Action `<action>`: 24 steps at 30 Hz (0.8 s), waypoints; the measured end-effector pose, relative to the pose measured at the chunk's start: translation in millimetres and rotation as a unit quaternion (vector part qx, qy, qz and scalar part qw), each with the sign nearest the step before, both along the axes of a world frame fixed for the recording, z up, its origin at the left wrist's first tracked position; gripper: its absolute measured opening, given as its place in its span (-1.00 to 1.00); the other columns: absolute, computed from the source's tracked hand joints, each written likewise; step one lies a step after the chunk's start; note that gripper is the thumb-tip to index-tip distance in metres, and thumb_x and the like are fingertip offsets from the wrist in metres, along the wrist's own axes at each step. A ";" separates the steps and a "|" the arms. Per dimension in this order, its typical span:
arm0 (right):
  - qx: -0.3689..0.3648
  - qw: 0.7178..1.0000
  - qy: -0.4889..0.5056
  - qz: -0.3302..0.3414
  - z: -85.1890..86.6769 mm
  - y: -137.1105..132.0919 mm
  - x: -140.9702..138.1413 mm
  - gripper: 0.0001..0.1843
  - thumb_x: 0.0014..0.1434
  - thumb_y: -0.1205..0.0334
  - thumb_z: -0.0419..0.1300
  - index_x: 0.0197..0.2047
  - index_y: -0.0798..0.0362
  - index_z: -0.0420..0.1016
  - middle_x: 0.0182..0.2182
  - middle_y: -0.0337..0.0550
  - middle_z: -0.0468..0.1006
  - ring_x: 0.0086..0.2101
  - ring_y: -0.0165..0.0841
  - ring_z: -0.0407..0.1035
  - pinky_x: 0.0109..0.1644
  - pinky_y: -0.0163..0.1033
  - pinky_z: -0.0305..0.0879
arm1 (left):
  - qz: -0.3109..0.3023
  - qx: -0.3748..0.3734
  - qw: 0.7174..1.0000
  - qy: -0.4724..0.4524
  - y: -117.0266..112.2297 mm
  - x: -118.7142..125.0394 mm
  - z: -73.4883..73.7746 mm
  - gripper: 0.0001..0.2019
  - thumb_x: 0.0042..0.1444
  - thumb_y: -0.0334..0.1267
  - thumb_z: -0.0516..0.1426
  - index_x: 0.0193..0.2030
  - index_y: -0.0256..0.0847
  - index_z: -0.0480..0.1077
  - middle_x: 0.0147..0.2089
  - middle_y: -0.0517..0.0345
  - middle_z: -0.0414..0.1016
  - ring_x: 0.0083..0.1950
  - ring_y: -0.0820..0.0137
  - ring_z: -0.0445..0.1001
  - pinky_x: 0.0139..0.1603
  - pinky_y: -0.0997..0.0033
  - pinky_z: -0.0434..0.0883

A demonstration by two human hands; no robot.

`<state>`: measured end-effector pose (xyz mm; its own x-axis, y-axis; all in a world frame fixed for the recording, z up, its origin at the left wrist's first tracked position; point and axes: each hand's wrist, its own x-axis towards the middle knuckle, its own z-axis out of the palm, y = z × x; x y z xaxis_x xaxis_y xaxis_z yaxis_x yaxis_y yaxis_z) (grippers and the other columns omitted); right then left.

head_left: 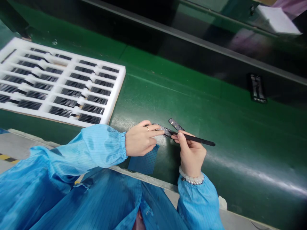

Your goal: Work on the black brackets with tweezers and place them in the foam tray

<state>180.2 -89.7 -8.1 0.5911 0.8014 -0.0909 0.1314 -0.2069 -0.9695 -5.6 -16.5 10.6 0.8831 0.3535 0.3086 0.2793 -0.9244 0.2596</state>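
Near the bench's front edge, my left hand (pixel 142 138) rests with its fingers on a small dark electronic part (pixel 165 131), steadying it. My right hand (pixel 192 152) is closed round a slim black stick-like tool (pixel 200 139). The tool's rounded rear end points right, while its working end meets the dark part between both hands; I cannot make out the tip. Just beyond my right fingers lies a narrow black board (pixel 175 124) with small gold and light spots. Below my left hand, a blue textured mat (pixel 144 162) lies partly covered by the hand.
A white foam tray (pixel 117 92) with several rows of black parts and flat cables fills the left side of the green bench (pixel 216 105). At the far right lies a black rectangular piece (pixel 257 88). A dark raised ledge (pixel 192 41) runs along the back.
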 end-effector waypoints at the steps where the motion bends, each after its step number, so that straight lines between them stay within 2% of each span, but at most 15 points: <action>1: -0.001 1.000 0.009 0.000 -0.3 0.4 0.4 -0.68 -0.01 0.07 0.33 -0.25 0.13 0.57 -0.47 -0.11 0.65 -0.40 -0.30 0.58 -0.25 -0.24 0.52 | -0.001 -0.001 1.000 0.000 0.0 0.2 -0.1 -0.76 0.17 -0.30 0.08 -0.47 -0.21 0.49 0.10 0.15 0.46 0.14 0.27 0.34 0.05 0.18 0.17; 9: -0.003 0.999 0.037 -0.005 -1.1 1.2 1.7 -0.69 -0.01 0.07 0.32 -0.27 0.13 0.56 -0.46 -0.12 0.65 -0.42 -0.30 0.58 -0.32 -0.27 0.52 | 0.000 -0.004 1.000 -0.003 0.0 0.6 -0.7 -0.76 0.18 -0.31 0.08 -0.48 -0.21 0.49 0.09 0.15 0.47 0.14 0.26 0.34 0.05 0.18 0.17; 24: -0.003 0.999 0.033 -0.007 -0.3 1.4 -0.8 -0.69 -0.02 0.07 0.33 -0.27 0.12 0.56 -0.46 -0.13 0.65 -0.41 -0.32 0.58 -0.29 -0.28 0.52 | 0.002 -0.006 1.000 0.004 -0.2 -0.2 -0.6 -0.76 0.18 -0.31 0.08 -0.47 -0.20 0.49 0.10 0.16 0.46 0.15 0.28 0.33 0.07 0.18 0.16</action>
